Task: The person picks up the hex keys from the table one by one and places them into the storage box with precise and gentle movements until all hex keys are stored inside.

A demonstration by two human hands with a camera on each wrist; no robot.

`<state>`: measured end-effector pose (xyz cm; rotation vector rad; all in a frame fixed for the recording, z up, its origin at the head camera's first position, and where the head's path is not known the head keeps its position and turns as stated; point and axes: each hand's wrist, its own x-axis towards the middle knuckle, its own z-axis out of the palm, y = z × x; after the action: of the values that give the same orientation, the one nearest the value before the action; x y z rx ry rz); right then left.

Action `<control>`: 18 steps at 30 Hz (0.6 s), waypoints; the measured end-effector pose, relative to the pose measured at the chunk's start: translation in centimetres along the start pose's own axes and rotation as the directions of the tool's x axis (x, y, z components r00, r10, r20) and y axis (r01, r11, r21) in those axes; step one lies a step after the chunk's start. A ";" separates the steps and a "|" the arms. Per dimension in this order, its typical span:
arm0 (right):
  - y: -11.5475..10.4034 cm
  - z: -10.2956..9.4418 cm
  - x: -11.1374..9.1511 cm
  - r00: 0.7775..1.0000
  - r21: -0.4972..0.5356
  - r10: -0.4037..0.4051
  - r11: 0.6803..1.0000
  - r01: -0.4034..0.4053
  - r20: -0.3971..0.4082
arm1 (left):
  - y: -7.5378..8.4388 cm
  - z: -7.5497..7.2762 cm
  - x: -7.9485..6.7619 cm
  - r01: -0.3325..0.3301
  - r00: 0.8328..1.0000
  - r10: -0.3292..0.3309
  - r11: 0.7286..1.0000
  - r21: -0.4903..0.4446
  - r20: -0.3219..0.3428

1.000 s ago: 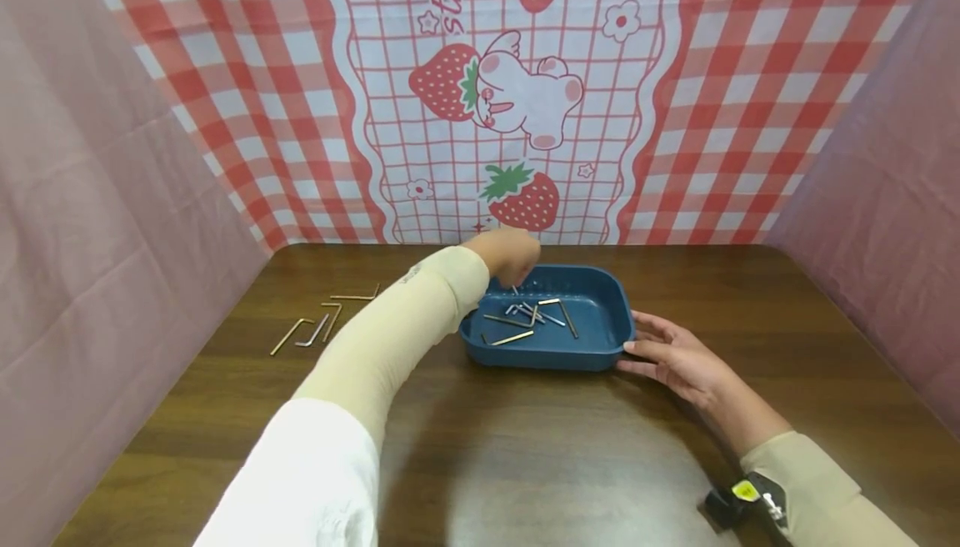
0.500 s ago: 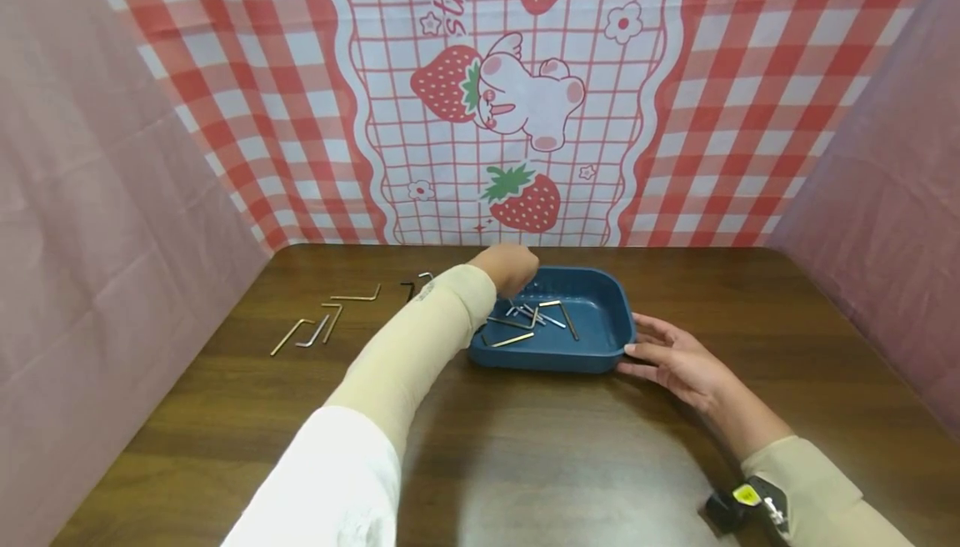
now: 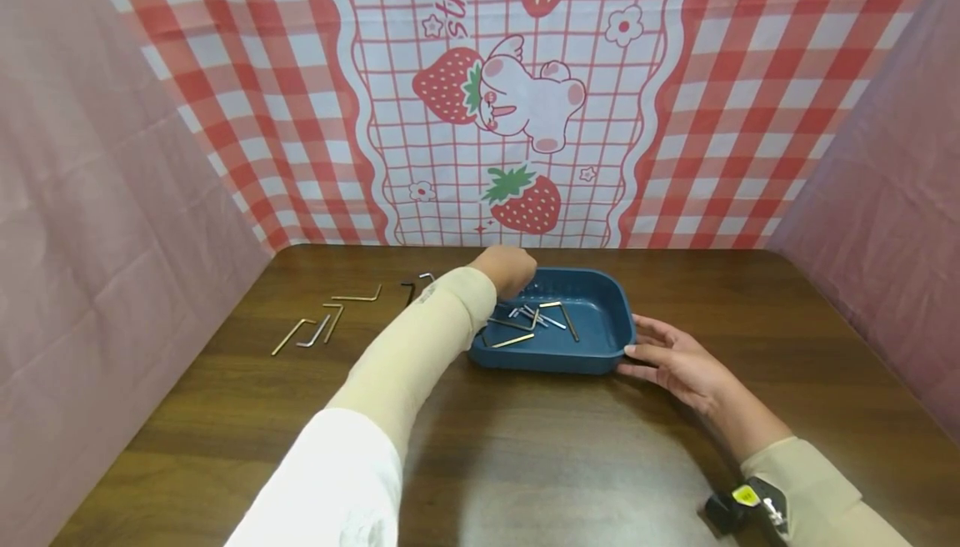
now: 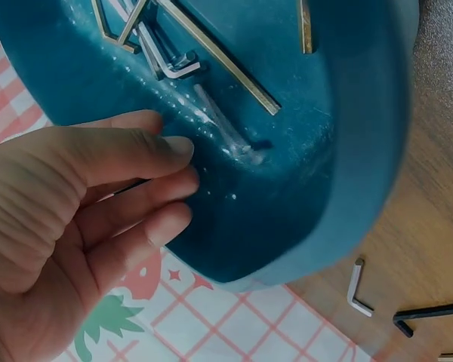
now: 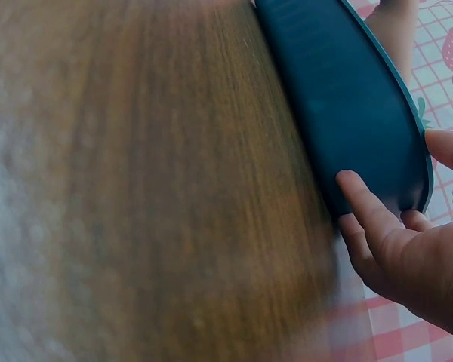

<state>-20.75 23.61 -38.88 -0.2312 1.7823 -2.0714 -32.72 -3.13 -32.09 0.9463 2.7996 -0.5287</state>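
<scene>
My left hand [image 3: 510, 270] is over the far left part of a blue tray [image 3: 551, 361]. In the left wrist view its thumb and fingers are loosely bent with nothing between the tips. Just past them, a blurred silver hex key [image 4: 225, 124] is in the tray, near its wall. More hex keys, such as a brass hex key [image 4: 219, 56], lie crossed on the tray floor. My right hand [image 3: 678, 363] holds the tray's right end, one digit at the rim and other fingers against the outer wall [image 5: 370, 136].
Left of the tray, on the wooden table [image 3: 525, 455], lie several loose hex keys, among them a brass hex key [image 3: 292, 337], a black hex key [image 3: 410, 293] and a small silver hex key [image 4: 355, 286]. A checked strawberry cloth [image 3: 525, 113] hangs behind.
A small key showed below my left fingers a second ago; it no longer does. That forearm shifted right, uncovering a black and a silver hex key. My right hand stayed at the tray.
</scene>
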 end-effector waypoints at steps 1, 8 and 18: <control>0.0 0.0 0.0 1.000 0.000 -0.001 1.000 0.001 0.001 | 0.0 0.0 -0.1 0.002 1.000 -0.002 1.000 -0.004 -0.001; -0.1 0.2 0.1 1.000 -0.010 -0.003 1.000 0.003 0.013 | -0.4 -0.4 -0.8 -0.004 1.000 0.004 0.998 -0.056 0.001; 0.0 0.2 -0.1 1.000 -0.015 0.016 1.000 -0.016 -0.012 | -0.2 -1.4 -2.0 -0.041 0.997 0.056 0.973 -0.227 0.058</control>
<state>-20.59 23.48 -38.79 -0.2088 1.8016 -2.0528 -31.25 -3.87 -30.30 0.9292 2.6990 -0.2225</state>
